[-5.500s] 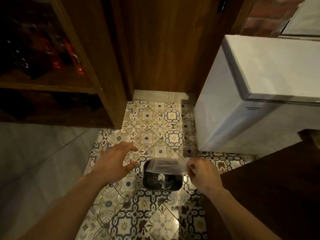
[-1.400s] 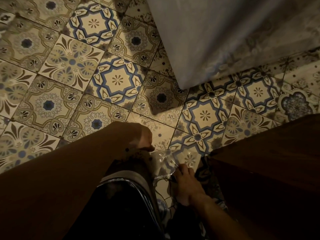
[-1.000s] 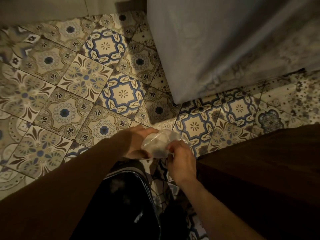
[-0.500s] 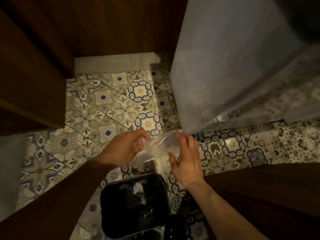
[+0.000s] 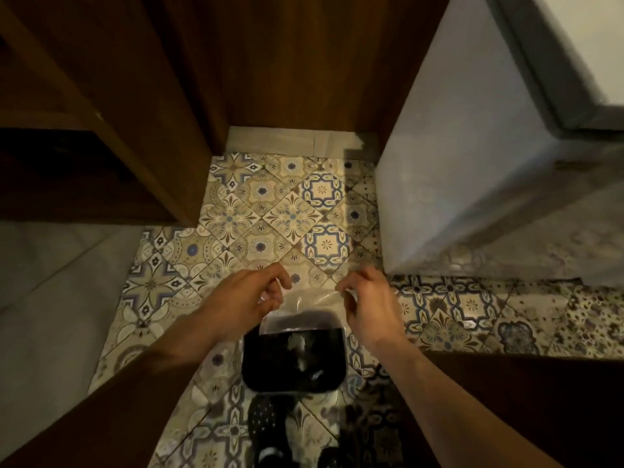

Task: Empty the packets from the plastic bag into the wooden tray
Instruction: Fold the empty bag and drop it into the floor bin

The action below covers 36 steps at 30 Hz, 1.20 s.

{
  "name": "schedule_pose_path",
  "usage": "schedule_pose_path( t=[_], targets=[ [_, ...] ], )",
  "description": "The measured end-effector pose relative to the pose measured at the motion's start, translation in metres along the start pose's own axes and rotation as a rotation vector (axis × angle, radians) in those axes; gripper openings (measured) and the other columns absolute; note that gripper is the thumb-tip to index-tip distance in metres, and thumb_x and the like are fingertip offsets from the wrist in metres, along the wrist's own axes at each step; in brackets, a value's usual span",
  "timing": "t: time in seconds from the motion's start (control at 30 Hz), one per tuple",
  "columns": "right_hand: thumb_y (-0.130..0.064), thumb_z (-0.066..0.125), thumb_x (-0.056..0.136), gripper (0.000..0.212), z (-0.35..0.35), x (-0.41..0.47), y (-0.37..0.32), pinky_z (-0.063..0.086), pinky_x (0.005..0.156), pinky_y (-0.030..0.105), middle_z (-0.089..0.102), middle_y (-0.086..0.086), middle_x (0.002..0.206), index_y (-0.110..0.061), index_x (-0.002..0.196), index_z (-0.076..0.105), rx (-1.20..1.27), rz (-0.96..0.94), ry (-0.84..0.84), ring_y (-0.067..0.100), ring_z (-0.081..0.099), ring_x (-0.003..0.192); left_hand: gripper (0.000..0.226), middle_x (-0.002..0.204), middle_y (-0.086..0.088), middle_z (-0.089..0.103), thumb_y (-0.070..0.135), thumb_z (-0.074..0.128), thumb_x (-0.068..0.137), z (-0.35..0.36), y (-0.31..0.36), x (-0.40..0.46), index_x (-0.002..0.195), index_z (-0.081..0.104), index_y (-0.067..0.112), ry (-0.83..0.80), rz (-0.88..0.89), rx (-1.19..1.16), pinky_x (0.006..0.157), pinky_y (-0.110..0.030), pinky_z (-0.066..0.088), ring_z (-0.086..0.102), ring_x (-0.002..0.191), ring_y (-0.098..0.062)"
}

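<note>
Floor (image 5: 293, 214) of patterned tiles fills the middle of your view, and it carries everything else. One tall white appliance (image 5: 472, 157) stands on it at your right, and one run of dark wooden cabinetry (image 5: 141, 96) rises at your left and straight ahead. One dark wooden counter (image 5: 526, 400) cuts in at the lower right corner, its top bare where you can see it. One black bin (image 5: 293, 366) sits on the tiles directly below your hands, open at the top, with a few pale scraps lying inside it.

You hold one clear plastic bag (image 5: 304, 309), and it hangs stretched between your two hands just above the far rim of the bin. Through the film you see only the dark bin behind it; whether any packet is inside cannot be told. Its lower edge overlaps the bin's opening.

Both your forearms reach forward from the bottom of the view and angle inward toward each other. Your left hand (image 5: 250, 298) is palm down, its fingers curled and pinched on the left top corner of the bag. Your right hand (image 5: 368, 302) mirrors it, knuckles up, fingers bent down and pinched on the right top corner. The two hands stay apart, with the bag's mouth pulled taut between them. Below the bin, two dark spotted shapes show at the bottom edge, too blurred to name.
</note>
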State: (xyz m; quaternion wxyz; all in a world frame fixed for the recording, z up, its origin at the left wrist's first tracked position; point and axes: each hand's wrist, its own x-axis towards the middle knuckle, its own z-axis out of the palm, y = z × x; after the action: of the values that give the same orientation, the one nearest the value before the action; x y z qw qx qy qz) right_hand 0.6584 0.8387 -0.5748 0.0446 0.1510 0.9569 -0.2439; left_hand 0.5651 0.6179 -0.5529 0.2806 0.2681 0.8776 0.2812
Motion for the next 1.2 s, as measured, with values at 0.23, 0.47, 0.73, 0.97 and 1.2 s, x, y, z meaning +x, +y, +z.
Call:
schedule_pose_path(
  t=[0.23,0.47,0.73,0.97,1.2],
  targets=[
    [-0.010,0.073,0.086,0.020,0.022,-0.086,0.001,0.051,0.077,0.026,0.059,-0.005,0.107,-0.024,0.099,0.069,-0.002,-0.027,-0.068,0.016,0.058,0.097,0.029,0.086,0.013,0.064,0.009,0.059,0.083,0.057,-0.005,-0.075,0.081,0.045,0.034,0.115,-0.160,0.181,0.067,-0.035,0.052,0.060,0.078,-0.011],
    [-0.005,0.067,0.089,0.032,0.065,-0.110,0.006,0.053,0.089,0.034,0.061,0.000,0.114,-0.021,0.116,0.066,0.072,0.026,-0.106,0.019,0.053,0.110,0.021,0.108,0.009,0.064,0.015,0.060,0.092,0.095,-0.027,-0.089,0.098,0.058,0.036,0.063,-0.157,0.259,0.080,-0.026,0.048,0.059,0.096,-0.010],
    [-0.013,0.068,0.089,0.042,0.108,-0.117,0.004,0.048,0.101,0.032,0.055,-0.001,0.122,-0.026,0.127,0.059,0.130,0.041,-0.172,0.018,0.047,0.120,0.047,0.146,0.010,0.049,0.032,0.068,0.088,0.111,-0.069,-0.101,0.132,0.051,0.034,-0.057,-0.178,0.243,0.112,-0.036,0.036,0.043,0.133,-0.012],
    [-0.023,0.068,0.092,0.053,0.123,-0.115,-0.002,0.039,0.113,0.032,0.047,0.000,0.137,-0.026,0.140,0.048,0.106,0.061,-0.242,0.020,0.039,0.133,0.044,0.160,0.009,0.030,0.039,0.065,0.091,0.110,-0.086,-0.108,0.133,0.054,0.035,-0.117,-0.193,0.232,0.118,-0.036,0.027,0.028,0.146,-0.014],
    [-0.038,0.061,0.097,0.058,0.112,-0.125,-0.005,0.041,0.110,0.036,0.036,-0.002,0.154,-0.031,0.149,0.036,0.031,0.066,-0.498,0.021,0.036,0.140,0.047,0.159,0.011,0.033,0.045,0.062,0.092,0.092,-0.091,-0.125,0.136,0.050,0.037,-0.072,-0.233,0.184,0.116,-0.034,0.027,0.028,0.146,-0.012]
  ],
)
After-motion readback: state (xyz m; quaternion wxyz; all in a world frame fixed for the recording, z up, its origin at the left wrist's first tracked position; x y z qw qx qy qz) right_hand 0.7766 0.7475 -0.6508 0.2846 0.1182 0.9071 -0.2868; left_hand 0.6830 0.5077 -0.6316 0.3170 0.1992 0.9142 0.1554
